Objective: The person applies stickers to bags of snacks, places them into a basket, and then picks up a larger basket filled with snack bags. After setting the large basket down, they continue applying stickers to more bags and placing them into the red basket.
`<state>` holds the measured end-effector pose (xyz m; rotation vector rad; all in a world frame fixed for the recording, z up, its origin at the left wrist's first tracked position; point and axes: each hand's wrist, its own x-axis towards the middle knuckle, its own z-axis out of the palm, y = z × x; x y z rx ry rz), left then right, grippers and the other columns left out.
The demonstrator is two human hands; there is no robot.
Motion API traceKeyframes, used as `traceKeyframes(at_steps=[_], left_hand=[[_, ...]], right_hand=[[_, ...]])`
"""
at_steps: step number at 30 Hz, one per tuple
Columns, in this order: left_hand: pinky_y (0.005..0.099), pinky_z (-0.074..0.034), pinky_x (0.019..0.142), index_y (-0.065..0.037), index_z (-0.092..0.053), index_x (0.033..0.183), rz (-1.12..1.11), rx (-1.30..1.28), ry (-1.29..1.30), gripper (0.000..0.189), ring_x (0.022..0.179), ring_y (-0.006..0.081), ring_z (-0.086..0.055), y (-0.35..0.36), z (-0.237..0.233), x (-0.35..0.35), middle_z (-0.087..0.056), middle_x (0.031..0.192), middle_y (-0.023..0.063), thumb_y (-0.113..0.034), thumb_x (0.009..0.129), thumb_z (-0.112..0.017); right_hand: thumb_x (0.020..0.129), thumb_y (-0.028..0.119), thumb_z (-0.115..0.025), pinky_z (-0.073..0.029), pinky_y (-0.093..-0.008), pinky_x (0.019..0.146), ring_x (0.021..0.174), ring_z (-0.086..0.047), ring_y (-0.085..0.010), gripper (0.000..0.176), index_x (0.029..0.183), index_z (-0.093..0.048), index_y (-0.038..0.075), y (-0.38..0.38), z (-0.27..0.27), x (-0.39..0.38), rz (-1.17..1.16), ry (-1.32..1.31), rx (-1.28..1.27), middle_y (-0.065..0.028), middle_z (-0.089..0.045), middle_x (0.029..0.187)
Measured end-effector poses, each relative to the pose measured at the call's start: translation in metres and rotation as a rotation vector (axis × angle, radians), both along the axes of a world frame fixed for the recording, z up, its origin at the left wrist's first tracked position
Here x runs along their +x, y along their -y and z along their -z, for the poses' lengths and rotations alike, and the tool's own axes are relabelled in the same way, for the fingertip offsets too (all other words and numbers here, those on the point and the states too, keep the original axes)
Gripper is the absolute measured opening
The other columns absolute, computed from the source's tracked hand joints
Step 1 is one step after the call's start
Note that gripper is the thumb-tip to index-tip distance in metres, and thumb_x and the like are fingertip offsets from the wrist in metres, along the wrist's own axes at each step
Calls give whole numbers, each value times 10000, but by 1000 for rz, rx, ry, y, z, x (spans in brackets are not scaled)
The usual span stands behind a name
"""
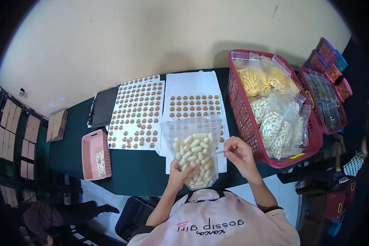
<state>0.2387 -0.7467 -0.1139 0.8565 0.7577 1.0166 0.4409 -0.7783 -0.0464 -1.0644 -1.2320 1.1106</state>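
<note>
The worktop [127, 174] is covered in dark green. On it, left to right, lie a brown stack [57, 126], a small pink basket [87, 158], a black folder [104, 107], overlapping white sheets [137, 115] with rows of round brown stickers, more sheets [190, 85] beside them, partly stickered, a large red basket [242, 117], and a smaller red basket [342, 119], whose footing is hard to make out.

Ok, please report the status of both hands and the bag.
Left hand holds capsule bag. Right hand pinches small pale item beside it. Sticker sheets behind; nothing seen blocking.
</note>
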Motion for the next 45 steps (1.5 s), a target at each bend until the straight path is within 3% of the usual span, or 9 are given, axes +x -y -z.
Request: traceKeyframes(at_steps=[3,7,13,18,22,23,27,36,45], left_hand=[[282,-478,768,28,-531,1045,-33,143,134,428,849,149,-595,-3,0,-3,-609,958,88,-107,686,-720],[277,-485,739,21,-573,980,-65,209,147,382,802,145,-604,-2,-8,4,-623,913,78,-129,670,-738],[280,-451,810,18,-458,1143,91,30,179,492,934,145,-562,-9,-20,17,-573,1051,94,-87,717,-681],[276,-460,797,23,-495,1104,188,28,55,424,902,151,-578,-7,-28,28,-589,1018,87,-91,735,-668],[260,-482,738,30,-529,1052,52,-21,74,357,830,140,-597,-10,-33,35,-609,958,95,-96,745,-662],[258,-483,733,34,-528,1050,71,-46,80,356,827,137,-597,-11,-34,34,-609,958,97,-101,748,-660],[251,-482,726,46,-523,1050,144,-72,61,348,829,129,-594,-17,-37,32,-604,966,103,-113,766,-643],[253,-469,764,57,-515,1052,239,-104,190,377,857,133,-585,-21,-24,26,-596,980,98,-210,807,-619],[251,-472,769,47,-513,1069,226,-91,111,394,863,131,-587,-20,-36,26,-595,997,93,-123,749,-668]], right_hand=[[778,-36,-546,-309,-282,876,948,-422,-139,109,852,-495,24,3,-10,-2,-204,-263,144,-69,-443,967],[770,-24,-568,-290,-313,926,1055,-413,-173,115,860,-520,29,7,-4,0,-304,-141,53,-91,-441,1078],[770,-37,-568,-243,-335,991,1207,-321,-209,121,863,-540,35,9,-9,12,-286,-216,46,-124,-374,1225],[774,-26,-568,-225,-349,1005,1265,-263,-249,106,857,-551,39,11,-3,13,-194,-132,57,-144,-370,1243],[767,-39,-560,-335,-300,900,1076,-444,-203,113,858,-546,26,0,-14,22,95,31,206,-131,-454,1125],[758,-36,-569,-387,-254,768,861,-501,-142,115,862,-551,9,-2,-18,23,84,82,236,-90,-532,954],[750,-8,-602,-402,-209,680,751,-522,-92,123,870,-574,-17,-8,-29,9,-24,336,152,-39,-570,815],[715,39,-663,-414,-201,623,704,-534,-64,173,838,-547,2,-23,-32,-1,-33,331,-3,-21,-578,794],[718,7,-653,-382,-185,601,684,-484,-45,196,832,-495,32,-22,-21,-5,-25,244,12,9,-519,745]])
